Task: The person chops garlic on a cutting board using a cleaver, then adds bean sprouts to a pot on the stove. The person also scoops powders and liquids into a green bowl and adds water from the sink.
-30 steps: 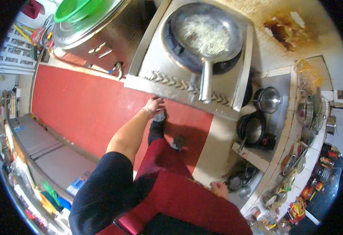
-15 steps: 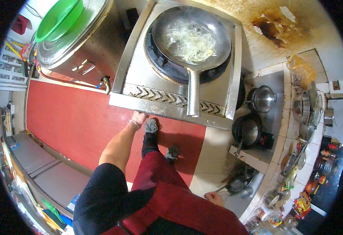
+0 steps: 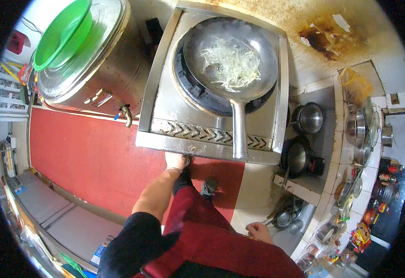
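Note:
A steel wok (image 3: 268, 60) rests tilted on the round black burner (image 3: 184, 88) of the stove, its handle (image 3: 239, 132) toward me. Pale thin shreds of food (image 3: 232, 62) with a few green bits lie in it under faint steam. My left hand (image 3: 177, 161) reaches to the stove's front edge (image 3: 188, 147), its fingers hidden beneath it. Low at my right side is my right hand (image 3: 259, 231), fingers curled in. Whether anything is inside it I cannot make out. Pans and a ladle (image 3: 283, 218) sit just beyond that hand.
Left of the stove stands a large metal drum (image 3: 105, 88) with a tap (image 3: 126, 116) and a green basin (image 3: 63, 39) on its lid. More pans (image 3: 297, 157) fill the tiled recess at right. A grey cabinet (image 3: 77, 222) is at left; red matting (image 3: 87, 153) covers the floor.
The view has shifted, so the stove and wok appear lower and slightly right. My left hand is farther under the stove edge. My right hand has risen slightly, fingers still curled.

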A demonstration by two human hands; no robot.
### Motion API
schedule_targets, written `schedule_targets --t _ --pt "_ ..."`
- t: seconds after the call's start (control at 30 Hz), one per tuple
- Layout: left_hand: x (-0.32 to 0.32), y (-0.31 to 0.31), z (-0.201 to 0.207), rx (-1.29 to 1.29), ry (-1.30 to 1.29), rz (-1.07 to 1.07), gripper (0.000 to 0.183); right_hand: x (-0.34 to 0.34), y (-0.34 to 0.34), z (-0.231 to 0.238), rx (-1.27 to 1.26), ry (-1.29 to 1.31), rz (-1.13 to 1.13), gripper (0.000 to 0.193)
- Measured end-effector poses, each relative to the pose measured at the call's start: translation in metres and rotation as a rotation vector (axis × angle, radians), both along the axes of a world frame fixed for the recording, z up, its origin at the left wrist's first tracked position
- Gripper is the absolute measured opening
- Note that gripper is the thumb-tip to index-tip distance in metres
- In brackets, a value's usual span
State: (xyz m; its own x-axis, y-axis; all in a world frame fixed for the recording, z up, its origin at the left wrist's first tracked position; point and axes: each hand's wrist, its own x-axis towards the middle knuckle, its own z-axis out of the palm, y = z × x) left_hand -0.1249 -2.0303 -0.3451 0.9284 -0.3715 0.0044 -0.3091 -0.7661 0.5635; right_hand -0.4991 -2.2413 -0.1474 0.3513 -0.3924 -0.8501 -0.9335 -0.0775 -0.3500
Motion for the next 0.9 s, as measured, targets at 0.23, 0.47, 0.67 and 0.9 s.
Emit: schedule_targets --t 0.23,0.47,0.67,0.9 --pt "-0.041 0.064 0.043 0.273 0.173 -0.041 0.022 0.047 0.011 0.007 0.080 -0.026 -0.036 0.033" --pt "0.175 0.146 0.311 -0.883 -0.036 0.791 0.025 0.085 0.026 -0.009 0.201 -0.251 -0.090 0.029" --pt "0.376 0.196 0.342 -1.353 0.593 0.992 0.061 0.094 0.026 0.021 0.050 -0.320 -0.211 0.027" --pt "0.437 0.252 0.274 -1.319 0.514 0.686 0.028 0.004 0.040 0.004 0.012 -0.264 -0.211 0.030"
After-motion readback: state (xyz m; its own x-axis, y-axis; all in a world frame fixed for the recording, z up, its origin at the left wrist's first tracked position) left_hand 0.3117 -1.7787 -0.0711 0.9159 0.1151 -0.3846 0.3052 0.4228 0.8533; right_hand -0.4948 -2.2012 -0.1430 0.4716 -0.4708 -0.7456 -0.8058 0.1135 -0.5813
